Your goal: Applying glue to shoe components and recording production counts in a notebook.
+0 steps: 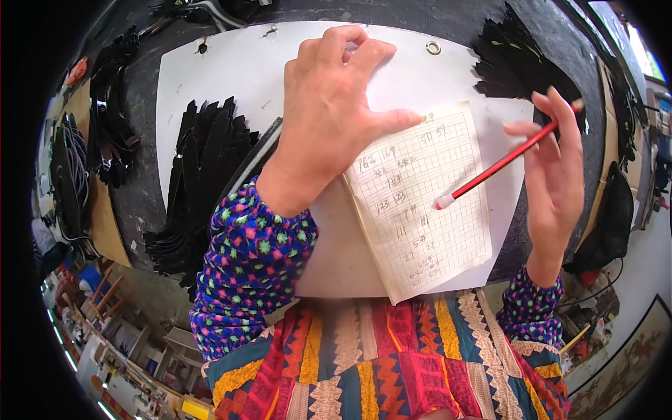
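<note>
A red-and-black pencil (498, 165) is held in the fingers of my right hand (553, 168), to the right of the notebook. Its white-and-pink eraser end lies over the page, and its wooden tip points up and right. The small notebook (448, 245) has a gridded page with handwritten pencil figures and rests tilted on a white board (329, 252). My left hand (332, 98) is open over the board, its fingers bent and its thumb stretched out onto the notebook's upper edge. Its palm side is hidden.
Black strips lie in a fanned stack (203, 168) left of my left forearm, beside a dark bar (255, 155). Another black bundle (521, 59) overlaps the board's upper right corner, near a metal eyelet (433, 47). More dark strips (115, 105) lie at the far left.
</note>
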A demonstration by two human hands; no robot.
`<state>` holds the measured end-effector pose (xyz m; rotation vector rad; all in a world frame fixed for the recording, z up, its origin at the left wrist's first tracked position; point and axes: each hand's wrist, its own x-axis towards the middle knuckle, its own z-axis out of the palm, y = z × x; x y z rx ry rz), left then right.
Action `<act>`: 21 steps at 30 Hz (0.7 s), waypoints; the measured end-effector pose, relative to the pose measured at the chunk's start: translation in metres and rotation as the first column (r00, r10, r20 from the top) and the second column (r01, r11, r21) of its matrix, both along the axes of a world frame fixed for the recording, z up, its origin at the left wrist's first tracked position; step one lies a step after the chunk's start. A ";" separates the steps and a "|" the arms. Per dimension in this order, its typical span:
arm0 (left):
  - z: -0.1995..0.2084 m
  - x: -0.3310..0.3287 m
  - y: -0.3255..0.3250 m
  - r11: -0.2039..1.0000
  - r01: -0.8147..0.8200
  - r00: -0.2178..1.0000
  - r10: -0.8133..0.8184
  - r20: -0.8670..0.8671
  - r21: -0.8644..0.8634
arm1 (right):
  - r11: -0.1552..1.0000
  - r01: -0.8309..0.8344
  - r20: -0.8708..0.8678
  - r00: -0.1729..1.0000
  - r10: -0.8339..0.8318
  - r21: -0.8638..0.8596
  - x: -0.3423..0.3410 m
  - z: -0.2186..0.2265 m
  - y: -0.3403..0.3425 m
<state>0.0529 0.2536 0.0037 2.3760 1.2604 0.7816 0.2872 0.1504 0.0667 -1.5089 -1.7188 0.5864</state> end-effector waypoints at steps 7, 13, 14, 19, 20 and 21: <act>0.007 0.004 -0.004 0.976 0.214 0.970 -0.208 0.129 -0.039 | 0.940 0.137 -0.179 0.980 -0.084 0.312 -0.007 -0.003 -0.045; 0.004 0.005 -0.005 0.960 0.271 0.954 -0.258 0.155 -0.066 | 0.908 0.048 0.161 0.979 -0.125 0.416 -0.029 -0.009 -0.060; 0.005 0.005 -0.005 0.960 0.272 0.953 -0.259 0.155 -0.070 | 0.910 0.093 0.113 0.982 -0.151 0.403 -0.032 -0.011 -0.065; 0.007 0.006 -0.005 0.963 0.262 0.958 -0.252 0.135 -0.062 | 0.934 0.059 0.184 0.974 -0.131 0.353 -0.038 -0.008 -0.074; 0.006 0.006 -0.004 0.963 0.261 0.959 -0.251 0.133 -0.065 | 0.932 0.048 0.204 0.971 -0.129 0.360 -0.040 -0.008 -0.073; 0.003 0.006 -0.004 0.967 0.253 0.957 -0.245 0.157 -0.036 | 0.930 0.037 0.224 0.966 -0.126 0.366 -0.040 -0.008 -0.072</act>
